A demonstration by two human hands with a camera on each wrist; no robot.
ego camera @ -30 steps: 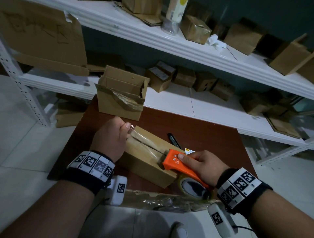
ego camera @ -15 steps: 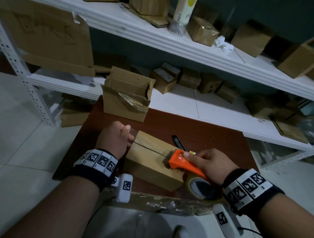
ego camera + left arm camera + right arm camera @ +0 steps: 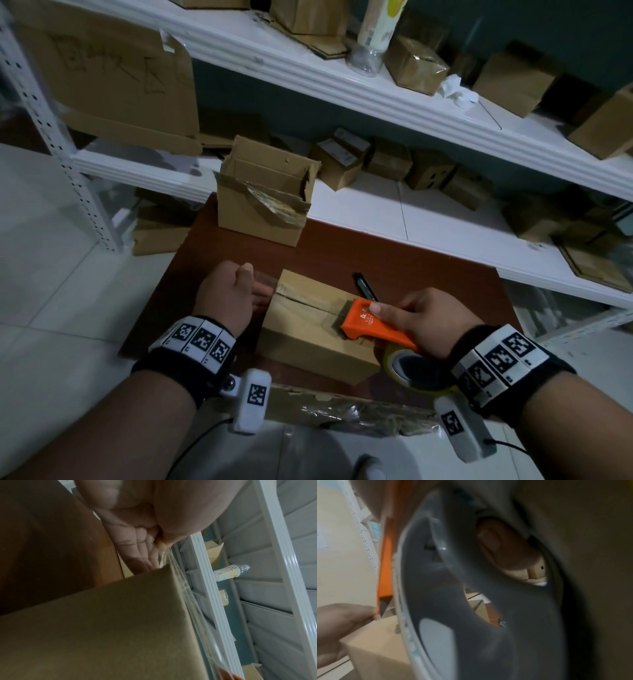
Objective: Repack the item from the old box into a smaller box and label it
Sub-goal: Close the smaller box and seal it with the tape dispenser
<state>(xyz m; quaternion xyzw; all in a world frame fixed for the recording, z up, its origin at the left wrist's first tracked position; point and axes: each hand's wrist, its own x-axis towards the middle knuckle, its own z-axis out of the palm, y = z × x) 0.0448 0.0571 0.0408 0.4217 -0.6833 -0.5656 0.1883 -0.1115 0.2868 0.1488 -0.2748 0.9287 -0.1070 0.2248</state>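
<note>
Behind everything stood the white metal shelving stacked with cardboard cartons, and in front of it the dark reddish-brown wooden table I was working on. At its far edge sat the old, torn-open brown cardboard box, flaps up and loose tape hanging off its front, well apart from the job. Nearer me lay the smaller closed brown cardboard box, which I judged held the item, since I could not see inside. A second before, a clear strip had stretched through the air from my left thumb to the dispenser; by this moment it lay flat along the top seam, so the seal looked nearly made, with only the cut and the label left. My left hand had dropped from the top corner to the box's left end, its fingers straight and pressing the clear tape down over that edge. My right hand was wrapped around the orange plastic tape dispenser, forefinger along its top, its head pressed on the right part of the seam, further toward me than before. The yellowish tape roll hung off the box's near right corner. Just beyond the box lay a thin black pen-like thing I could not identify.
</note>
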